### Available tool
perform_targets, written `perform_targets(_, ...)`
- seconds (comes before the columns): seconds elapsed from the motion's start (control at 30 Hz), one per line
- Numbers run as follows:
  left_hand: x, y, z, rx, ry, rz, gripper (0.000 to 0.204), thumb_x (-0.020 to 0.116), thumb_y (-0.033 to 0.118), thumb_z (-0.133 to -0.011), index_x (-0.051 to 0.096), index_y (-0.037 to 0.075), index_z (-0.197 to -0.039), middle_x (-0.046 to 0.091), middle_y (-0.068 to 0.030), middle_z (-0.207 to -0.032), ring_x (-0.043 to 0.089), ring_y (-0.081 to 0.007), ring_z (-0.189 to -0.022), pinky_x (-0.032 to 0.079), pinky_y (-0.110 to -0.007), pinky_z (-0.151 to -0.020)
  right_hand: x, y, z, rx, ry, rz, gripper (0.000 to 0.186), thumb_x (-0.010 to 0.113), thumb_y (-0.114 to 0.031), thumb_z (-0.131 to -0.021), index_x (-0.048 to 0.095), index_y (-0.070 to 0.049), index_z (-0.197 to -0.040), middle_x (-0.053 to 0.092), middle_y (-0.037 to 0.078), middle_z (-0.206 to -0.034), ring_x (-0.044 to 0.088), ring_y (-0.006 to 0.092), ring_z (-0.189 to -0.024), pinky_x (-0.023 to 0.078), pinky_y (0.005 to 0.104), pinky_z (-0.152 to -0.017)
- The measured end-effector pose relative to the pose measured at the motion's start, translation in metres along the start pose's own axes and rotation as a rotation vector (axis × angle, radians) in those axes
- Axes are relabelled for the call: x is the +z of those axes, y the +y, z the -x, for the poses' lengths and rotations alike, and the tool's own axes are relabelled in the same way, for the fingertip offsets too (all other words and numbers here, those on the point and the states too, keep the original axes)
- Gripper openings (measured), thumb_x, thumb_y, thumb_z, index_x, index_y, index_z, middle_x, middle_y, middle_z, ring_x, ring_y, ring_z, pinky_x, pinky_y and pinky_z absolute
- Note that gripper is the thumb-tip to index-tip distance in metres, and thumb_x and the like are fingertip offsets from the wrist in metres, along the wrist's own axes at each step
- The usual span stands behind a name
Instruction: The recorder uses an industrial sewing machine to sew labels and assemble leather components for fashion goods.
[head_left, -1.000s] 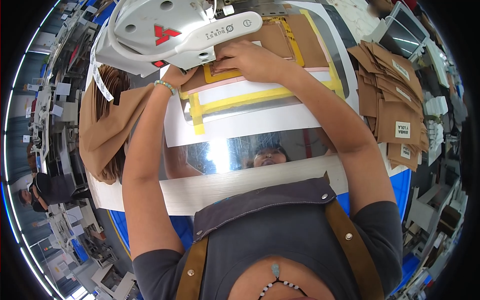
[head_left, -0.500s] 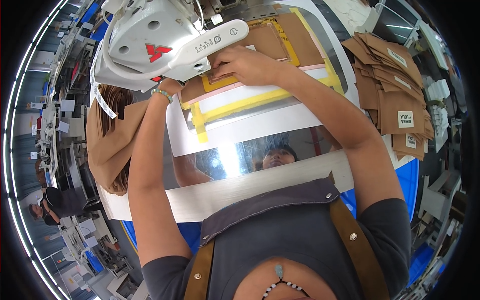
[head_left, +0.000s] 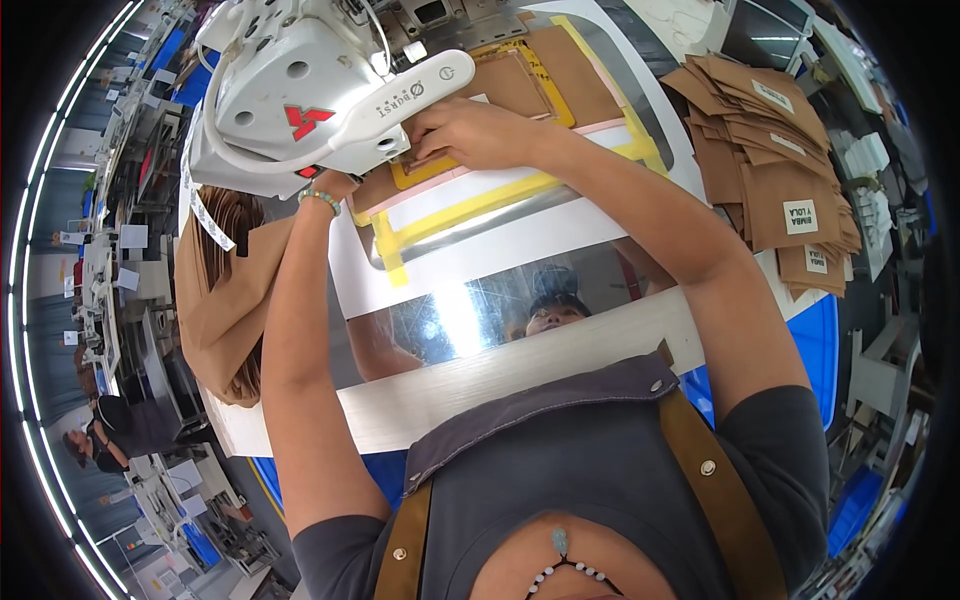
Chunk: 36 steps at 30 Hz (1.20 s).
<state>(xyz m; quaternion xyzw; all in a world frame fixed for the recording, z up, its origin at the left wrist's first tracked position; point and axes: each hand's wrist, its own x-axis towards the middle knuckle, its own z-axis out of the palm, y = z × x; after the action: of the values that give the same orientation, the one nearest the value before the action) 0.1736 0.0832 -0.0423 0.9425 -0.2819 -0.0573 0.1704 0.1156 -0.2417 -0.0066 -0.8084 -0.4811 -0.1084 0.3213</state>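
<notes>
My right hand (head_left: 482, 134) rests over a brown sheet (head_left: 588, 75) inside a yellow-edged frame (head_left: 566, 108). Its fingers are bent and pressed together at the frame's near left part; whatever lies between them is hidden. My left hand (head_left: 334, 187), below a beaded bracelet, reaches under the white sewing machine head (head_left: 262, 98), and its fingers are out of sight. The frame sits in a clear template edged with yellow tape (head_left: 465, 217), with white paper (head_left: 440, 270) beneath it.
A white lamp arm (head_left: 415, 90) overhangs the work close to my right hand. Folded brown pieces (head_left: 225, 310) lie by my left forearm. Stacked brown pieces with white labels (head_left: 770, 160) are at the right. A shiny metal plate (head_left: 460, 325) lies along the near side.
The whole view has shifted slightly. Both hands stay at nearly the same places on the work; the right fingers remain bent at the frame.
</notes>
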Motion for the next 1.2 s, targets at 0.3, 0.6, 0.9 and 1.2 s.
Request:
perform_targets(0.3,0.006,0.0,0.007,-0.022,0.052,0.049,0.045,0.071,0.007,-0.092,0.062,0.003,-0.136,0.069,-0.0182,-0.132,0.065,-0.0312,-0.124,0.052,-0.039,-0.103,-0.008,-0.003,0.0,0.052,-0.07,0.01,0.03,0.06,-0.002,-0.089,0.08,-0.01,-0.11,0.07,0.006,-0.117,0.062,0.0276,-0.117,0.049,0.0436,-0.102)
perform_targets(0.6,0.02,0.025,0.023,-0.035,0.284,0.274,0.041,0.069,0.005,-0.093,0.063,0.001,-0.133,0.07,-0.0205,-0.128,0.067,-0.0319,-0.121,0.053,-0.039,-0.101,-0.006,0.007,-0.009,0.028,-0.032,0.286,0.038,0.058,-0.004,-0.088,0.076,-0.01,-0.121,0.067,0.007,-0.13,0.058,0.0282,-0.127,0.046,0.0454,-0.111)
perform_targets(0.9,-0.016,0.062,0.06,-0.166,0.316,0.264,0.026,0.057,0.012,-0.095,0.069,-0.006,-0.111,0.073,-0.0247,-0.103,0.069,-0.0413,-0.097,0.053,-0.041,-0.09,-0.018,-0.019,-0.001,0.054,-0.164,0.221,0.038,0.055,-0.002,-0.089,0.074,-0.009,-0.12,0.067,0.007,-0.137,0.057,0.0286,-0.13,0.046,0.0436,-0.112)
perform_targets(1.2,-0.049,0.117,0.116,0.041,0.288,0.182,0.024,0.059,0.007,-0.101,0.073,0.002,-0.12,0.069,-0.016,-0.132,0.056,-0.035,-0.134,0.044,-0.043,-0.112,-0.026,-0.034,0.007,0.053,-0.214,0.093,0.036,0.055,0.002,-0.087,0.075,-0.007,-0.116,0.068,0.006,-0.134,0.058,0.0288,-0.125,0.047,0.041,-0.11)
